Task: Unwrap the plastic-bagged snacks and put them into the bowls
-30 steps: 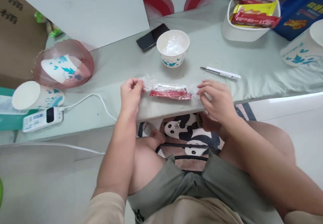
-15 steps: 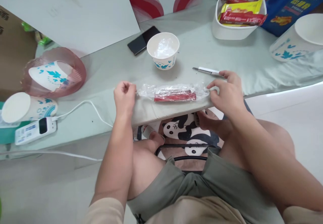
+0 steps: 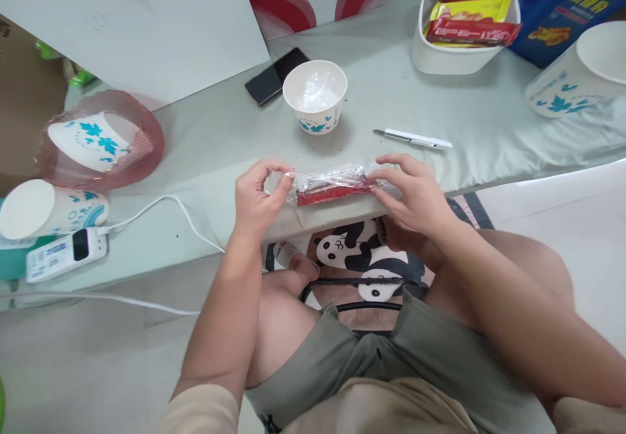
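Note:
A long red packet in clear plastic wrap [image 3: 333, 190] lies at the front edge of the cloth-covered table [image 3: 205, 141]. My left hand [image 3: 261, 194] pinches the wrap at its left end between thumb and forefinger. At the opposite end, my right hand [image 3: 411, 191] holds the wrap with its fingertips, the other fingers loosely bent. Just behind the packet stands a paper cup [image 3: 317, 123] with crumpled clear plastic [image 3: 317, 92] in it. A white pen-like tool [image 3: 415, 139] lies beyond my right hand, not touched by it.
Behind the cup lies a black phone [image 3: 274, 77]. A white tub [image 3: 457, 62] of wrapped snacks and a large paper cup [image 3: 552, 95] stand at right. At left are a pink bowl [image 3: 149, 137] with a cup, a tipped cup [image 3: 73, 209], and a power strip [image 3: 66, 255] with a white cable [image 3: 166, 199].
Both hands have moved inward along the wrap, closer to the red packet. Its loose ends are gathered in, and my right hand has come away from beside the pen-like tool.

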Action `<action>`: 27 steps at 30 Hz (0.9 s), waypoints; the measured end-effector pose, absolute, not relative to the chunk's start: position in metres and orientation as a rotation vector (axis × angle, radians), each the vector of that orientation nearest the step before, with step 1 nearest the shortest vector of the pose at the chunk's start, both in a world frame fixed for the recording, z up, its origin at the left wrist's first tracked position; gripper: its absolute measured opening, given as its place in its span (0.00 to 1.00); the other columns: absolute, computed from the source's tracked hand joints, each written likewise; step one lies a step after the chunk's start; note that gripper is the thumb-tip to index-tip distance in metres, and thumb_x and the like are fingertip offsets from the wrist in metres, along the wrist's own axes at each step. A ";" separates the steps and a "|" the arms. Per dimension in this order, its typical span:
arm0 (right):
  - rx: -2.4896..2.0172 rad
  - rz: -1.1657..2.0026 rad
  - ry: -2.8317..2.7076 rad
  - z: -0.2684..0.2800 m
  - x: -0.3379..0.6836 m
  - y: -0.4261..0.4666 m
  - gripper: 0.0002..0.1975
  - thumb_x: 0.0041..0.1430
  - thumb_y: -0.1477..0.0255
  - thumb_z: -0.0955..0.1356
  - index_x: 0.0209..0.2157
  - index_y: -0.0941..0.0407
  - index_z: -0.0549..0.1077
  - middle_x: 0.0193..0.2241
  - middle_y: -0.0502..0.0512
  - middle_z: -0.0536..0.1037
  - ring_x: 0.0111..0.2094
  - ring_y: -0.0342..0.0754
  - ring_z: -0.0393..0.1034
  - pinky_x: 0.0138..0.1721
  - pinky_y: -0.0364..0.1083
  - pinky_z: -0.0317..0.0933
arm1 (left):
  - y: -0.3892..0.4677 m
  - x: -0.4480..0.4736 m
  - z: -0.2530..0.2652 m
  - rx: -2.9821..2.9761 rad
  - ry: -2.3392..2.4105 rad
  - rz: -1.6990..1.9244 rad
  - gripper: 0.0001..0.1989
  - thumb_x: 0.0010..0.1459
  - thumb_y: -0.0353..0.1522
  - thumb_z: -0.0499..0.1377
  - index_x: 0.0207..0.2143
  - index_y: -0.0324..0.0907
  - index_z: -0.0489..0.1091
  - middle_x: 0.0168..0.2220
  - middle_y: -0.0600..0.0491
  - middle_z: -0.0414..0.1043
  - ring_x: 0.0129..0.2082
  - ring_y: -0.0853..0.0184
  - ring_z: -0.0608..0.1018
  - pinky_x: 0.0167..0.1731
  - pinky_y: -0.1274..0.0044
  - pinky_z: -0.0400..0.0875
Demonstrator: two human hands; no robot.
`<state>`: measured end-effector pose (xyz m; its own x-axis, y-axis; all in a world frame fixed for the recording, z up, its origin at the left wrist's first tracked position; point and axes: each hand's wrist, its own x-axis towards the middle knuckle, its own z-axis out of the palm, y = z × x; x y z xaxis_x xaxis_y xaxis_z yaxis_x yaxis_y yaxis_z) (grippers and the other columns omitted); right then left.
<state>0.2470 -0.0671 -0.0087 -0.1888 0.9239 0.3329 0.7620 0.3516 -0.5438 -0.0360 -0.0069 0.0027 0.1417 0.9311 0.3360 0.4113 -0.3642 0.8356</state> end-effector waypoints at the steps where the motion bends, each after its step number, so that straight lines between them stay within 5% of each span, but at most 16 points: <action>1: -1.459 0.339 -1.978 -0.007 0.246 -0.066 0.08 0.64 0.70 0.65 0.40 0.51 0.77 0.50 0.60 0.78 0.51 0.58 0.73 0.53 0.59 0.65 | -0.007 -0.035 0.003 1.820 1.309 1.219 0.12 0.58 0.43 0.64 0.33 0.44 0.73 0.32 0.53 0.77 0.35 0.66 0.79 0.41 0.73 0.74; 6: -1.577 0.190 -1.796 0.002 0.237 -0.061 0.10 0.67 0.70 0.62 0.38 0.52 0.75 0.38 0.57 0.81 0.42 0.55 0.75 0.46 0.55 0.67 | -0.001 -0.029 0.002 1.651 1.461 1.310 0.15 0.57 0.45 0.65 0.32 0.45 0.69 0.26 0.57 0.69 0.24 0.72 0.72 0.25 0.78 0.65; 13: -1.632 -0.039 -1.766 0.011 0.217 -0.067 0.11 0.65 0.73 0.61 0.42 0.51 0.75 0.37 0.60 0.79 0.43 0.58 0.73 0.47 0.59 0.64 | 0.014 -0.032 -0.005 1.330 1.521 1.339 0.20 0.60 0.52 0.60 0.31 0.46 0.62 0.18 0.60 0.58 0.16 0.73 0.63 0.19 0.78 0.57; 17: -1.274 0.211 -2.241 0.002 0.191 -0.075 0.18 0.63 0.77 0.61 0.50 0.51 0.74 0.48 0.58 0.80 0.50 0.56 0.72 0.51 0.56 0.64 | 0.010 -0.026 0.006 1.082 1.448 1.257 0.21 0.61 0.50 0.59 0.28 0.46 0.60 0.14 0.63 0.53 0.11 0.76 0.53 0.13 0.78 0.46; 21: -1.269 0.180 -2.375 -0.010 0.169 -0.071 0.30 0.61 0.81 0.62 0.63 0.51 0.66 0.65 0.56 0.67 0.67 0.57 0.57 0.64 0.58 0.52 | 0.003 -0.007 0.027 0.981 1.297 1.239 0.21 0.59 0.47 0.63 0.25 0.45 0.60 0.13 0.63 0.52 0.10 0.77 0.52 0.12 0.77 0.42; 27: -1.508 0.065 -2.251 -0.013 0.158 -0.055 0.29 0.62 0.80 0.63 0.64 0.49 0.67 0.55 0.60 0.74 0.56 0.55 0.66 0.60 0.56 0.53 | 0.006 0.006 0.051 0.808 1.196 1.467 0.22 0.63 0.48 0.60 0.25 0.44 0.59 0.14 0.64 0.49 0.10 0.77 0.49 0.12 0.78 0.39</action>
